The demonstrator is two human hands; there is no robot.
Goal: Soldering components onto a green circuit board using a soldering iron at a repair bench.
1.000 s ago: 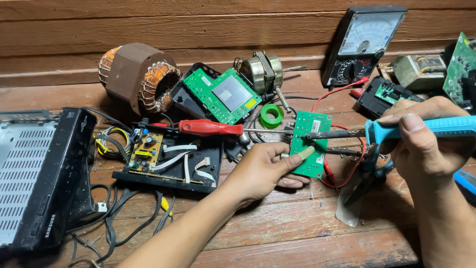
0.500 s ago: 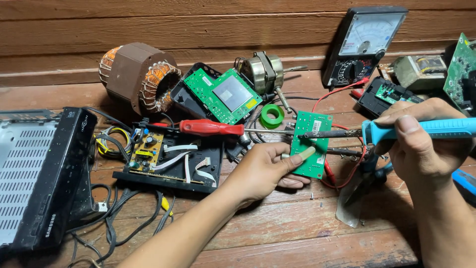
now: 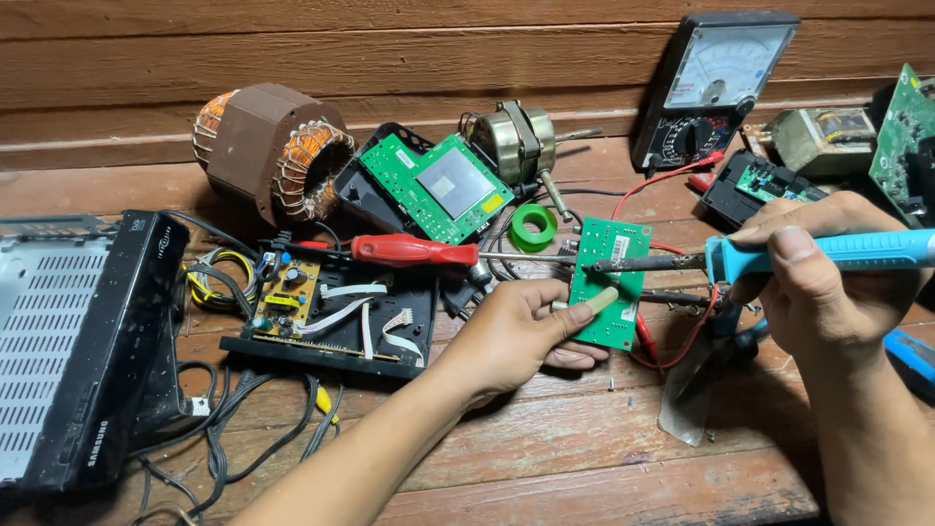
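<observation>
My left hand (image 3: 514,329) pinches a small green circuit board (image 3: 610,248) at its lower left edge and holds it tilted up above the wooden bench. My right hand (image 3: 823,282) grips the light blue handle of a soldering iron (image 3: 847,249). The iron's dark metal tip (image 3: 623,264) lies across the middle of the board, pointing left and touching its face. A red probe lead (image 3: 648,341) runs under the board.
A red-handled screwdriver (image 3: 414,250) lies left of the board, beside an open black tray with a circuit board (image 3: 326,312). Behind are a wound motor stator (image 3: 273,151), a green board with a chip (image 3: 438,185), a green tape roll (image 3: 533,226) and an analog multimeter (image 3: 716,83). A black box (image 3: 88,341) sits far left.
My right hand and the soldering iron have shifted slightly left, bringing the tip further across the board. My left hand holds the board as before.
</observation>
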